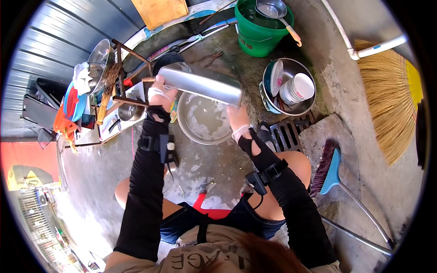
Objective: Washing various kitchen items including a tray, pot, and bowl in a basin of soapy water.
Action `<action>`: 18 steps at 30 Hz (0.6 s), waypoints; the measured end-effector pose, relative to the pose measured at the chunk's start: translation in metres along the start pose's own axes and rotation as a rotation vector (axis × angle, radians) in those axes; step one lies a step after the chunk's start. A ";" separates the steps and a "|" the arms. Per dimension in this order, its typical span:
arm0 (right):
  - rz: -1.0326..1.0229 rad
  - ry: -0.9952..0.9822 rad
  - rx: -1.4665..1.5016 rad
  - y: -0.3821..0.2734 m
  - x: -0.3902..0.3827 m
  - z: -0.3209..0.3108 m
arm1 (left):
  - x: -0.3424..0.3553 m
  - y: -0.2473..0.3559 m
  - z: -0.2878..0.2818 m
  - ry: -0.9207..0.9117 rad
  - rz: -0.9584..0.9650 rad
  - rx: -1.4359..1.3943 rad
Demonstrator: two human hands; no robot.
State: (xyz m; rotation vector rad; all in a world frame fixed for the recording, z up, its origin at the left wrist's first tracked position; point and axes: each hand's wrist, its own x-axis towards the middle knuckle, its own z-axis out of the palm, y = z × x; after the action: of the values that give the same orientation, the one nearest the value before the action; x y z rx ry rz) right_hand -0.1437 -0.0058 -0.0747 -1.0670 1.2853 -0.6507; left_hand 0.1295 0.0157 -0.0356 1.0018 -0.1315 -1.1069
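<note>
A shiny rectangular metal tray (200, 85) is tilted in front of me, its long side toward me. My left hand (162, 92) grips its left end, and my right hand (238, 117) is closed on the lower right corner. Both hands seem to wear thin see-through gloves. Below the tray a round metal basin (183, 128) holds cloudy, foamy water. The tray covers the basin's far rim.
On the right, a metal bowl (306, 108) holds white cups and a dish beside a drain grate (289, 135). Behind stands a green bucket (255, 38) with a ladle (271, 9). A wooden-framed rack (132, 101) stands left; brooms (334, 170) lie right.
</note>
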 end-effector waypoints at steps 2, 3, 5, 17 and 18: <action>0.093 -0.195 0.492 -0.012 -0.007 0.012 | -0.027 -0.011 0.034 0.218 0.064 -0.362; 0.192 -0.375 0.988 -0.022 -0.014 0.018 | -0.040 -0.021 0.033 0.107 0.110 -0.343; 0.220 -0.432 1.116 -0.045 -0.025 0.031 | -0.053 -0.037 0.017 -0.016 0.245 -0.174; 0.060 -0.094 0.619 -0.036 -0.001 0.043 | -0.142 -0.132 -0.087 0.021 0.095 0.290; -0.053 -0.115 0.412 -0.035 0.003 0.040 | -0.149 -0.134 -0.090 0.023 0.152 0.374</action>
State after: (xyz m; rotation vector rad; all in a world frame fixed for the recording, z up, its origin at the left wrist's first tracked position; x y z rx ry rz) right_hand -0.0984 -0.0124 -0.0468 -0.7877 0.9720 -0.8400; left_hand 0.0152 0.1780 -0.1298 1.3137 -0.4012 -0.9493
